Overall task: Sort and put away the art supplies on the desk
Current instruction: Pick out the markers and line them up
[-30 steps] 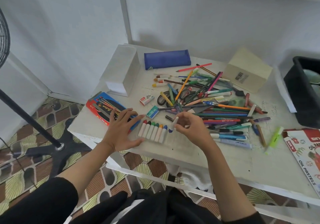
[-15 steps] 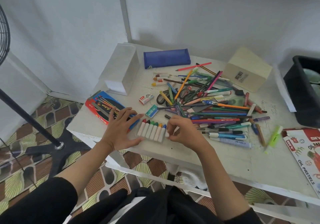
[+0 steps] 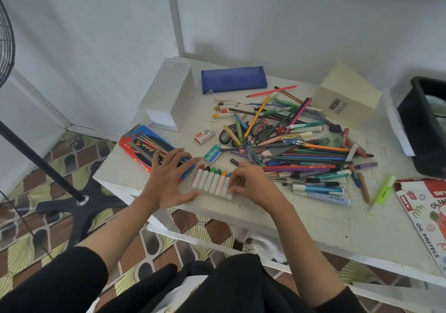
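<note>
- A row of oil pastels (image 3: 212,183) is made; the last pastel (image 3: 230,196) is pinched by the right hand (image 3: 252,183), and the left hand (image 3: 169,178) is spread flat beside the row.
- The pen heap (image 3: 301,150) right of the row is not yet sorted.

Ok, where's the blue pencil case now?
In the head view, the blue pencil case lies at the back of the desk, left of centre, between the white box and the cream box.

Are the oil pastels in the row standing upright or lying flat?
Lying flat: the oil pastels lie side by side on the desk, coloured tips pointing away.
</note>
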`<move>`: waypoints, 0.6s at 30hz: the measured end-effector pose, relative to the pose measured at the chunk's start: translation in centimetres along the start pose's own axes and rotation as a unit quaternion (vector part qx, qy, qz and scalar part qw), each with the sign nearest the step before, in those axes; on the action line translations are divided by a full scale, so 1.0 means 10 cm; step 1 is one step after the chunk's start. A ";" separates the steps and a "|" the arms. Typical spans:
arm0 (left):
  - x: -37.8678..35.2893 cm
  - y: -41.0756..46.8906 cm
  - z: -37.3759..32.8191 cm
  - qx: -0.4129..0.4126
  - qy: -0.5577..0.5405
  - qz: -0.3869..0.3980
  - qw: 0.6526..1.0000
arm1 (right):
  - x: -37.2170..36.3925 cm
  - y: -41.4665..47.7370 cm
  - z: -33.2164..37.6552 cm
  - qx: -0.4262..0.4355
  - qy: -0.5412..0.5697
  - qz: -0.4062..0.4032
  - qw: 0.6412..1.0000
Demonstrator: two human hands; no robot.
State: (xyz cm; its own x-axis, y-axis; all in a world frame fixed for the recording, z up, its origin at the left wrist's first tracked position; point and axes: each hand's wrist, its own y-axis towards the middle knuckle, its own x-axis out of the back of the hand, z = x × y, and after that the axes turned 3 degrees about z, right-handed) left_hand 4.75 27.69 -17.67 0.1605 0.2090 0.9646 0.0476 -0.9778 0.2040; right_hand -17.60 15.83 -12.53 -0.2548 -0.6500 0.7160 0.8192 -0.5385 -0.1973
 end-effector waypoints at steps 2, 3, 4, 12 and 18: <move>0.00 0.00 -0.01 0.000 0.003 0.001 1.000 | 0.05 0.03 0.04 0.006 -0.014 0.020 1.000; 0.01 0.00 -0.01 0.001 0.004 0.002 1.000 | 0.09 0.05 0.06 0.013 -0.019 0.030 0.999; 0.01 -0.01 -0.01 0.002 0.005 0.003 1.000 | 0.13 0.07 0.09 0.017 -0.022 0.039 0.999; 0.05 0.00 -0.05 0.005 -0.011 0.008 1.000 | 0.71 0.70 0.23 0.022 -0.115 -0.022 0.993; 0.07 0.00 -0.03 0.017 -0.006 0.039 0.999 | 0.76 1.36 0.19 0.019 -0.230 -0.084 0.969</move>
State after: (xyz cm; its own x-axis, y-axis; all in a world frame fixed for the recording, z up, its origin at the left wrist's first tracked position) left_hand 4.53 27.87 -16.96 0.1762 0.1333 0.9753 0.0676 -0.9901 0.1231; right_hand -7.39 4.57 -8.55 -0.1369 -0.2420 0.9606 0.8064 -0.5904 -0.0338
